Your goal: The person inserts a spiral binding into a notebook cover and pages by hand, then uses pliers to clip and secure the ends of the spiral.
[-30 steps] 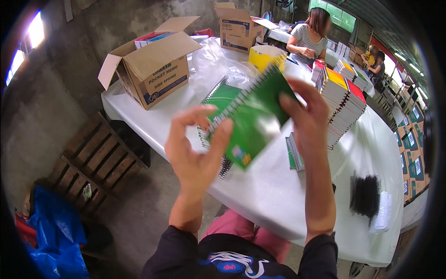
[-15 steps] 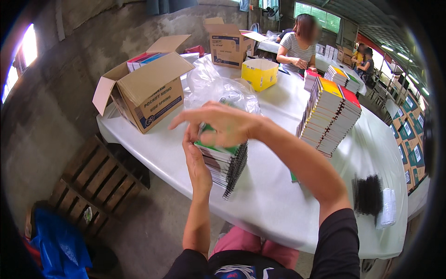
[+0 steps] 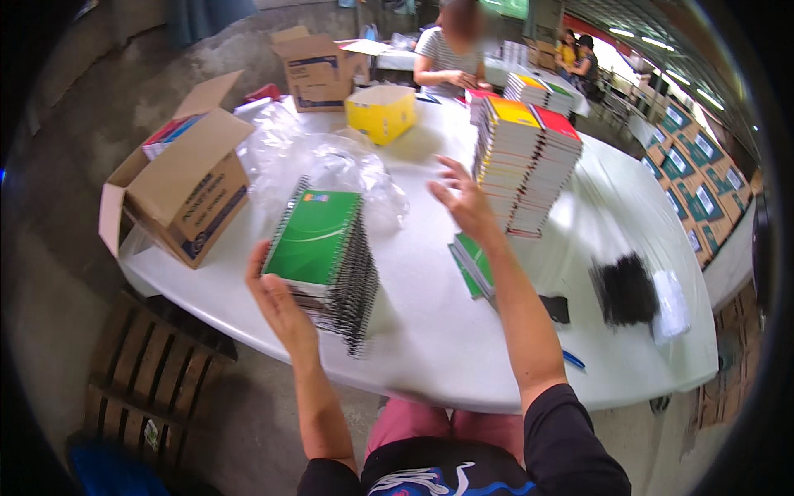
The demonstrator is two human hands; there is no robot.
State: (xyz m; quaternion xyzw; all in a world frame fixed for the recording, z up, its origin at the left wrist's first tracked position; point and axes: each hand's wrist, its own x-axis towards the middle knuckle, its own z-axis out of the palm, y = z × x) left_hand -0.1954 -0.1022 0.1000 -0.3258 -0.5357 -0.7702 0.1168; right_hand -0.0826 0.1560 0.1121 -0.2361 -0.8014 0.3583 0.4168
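A stack of green spiral notebooks [image 3: 313,240] stands at the table's front left, with black spiral wires along its right side. My left hand [image 3: 281,306] rests against the stack's lower left side, its fingers stretched out rather than wrapped round it. Over the middle of the table my right hand [image 3: 467,207] is in the air with fingers spread and nothing in it. Below it lie a few green notebooks [image 3: 470,263], partly hidden by my right forearm. Just beyond that hand rises a tall stack of yellow and red notebooks [image 3: 529,169].
An open carton [image 3: 194,207] holding notebooks sits at the left, beside crumpled clear plastic [image 3: 331,165]. Farther back are a yellow box [image 3: 380,116] and another carton [image 3: 318,74]. Black spiral wires [image 3: 624,289], a white plastic-wrapped pack [image 3: 670,306] and a blue pen [image 3: 573,360] lie at right. A person [image 3: 451,58] works opposite.
My right hand has left the top of the green stack and moved right, toward the tall stack. My left hand stays at the green stack's side. The view has shifted right.
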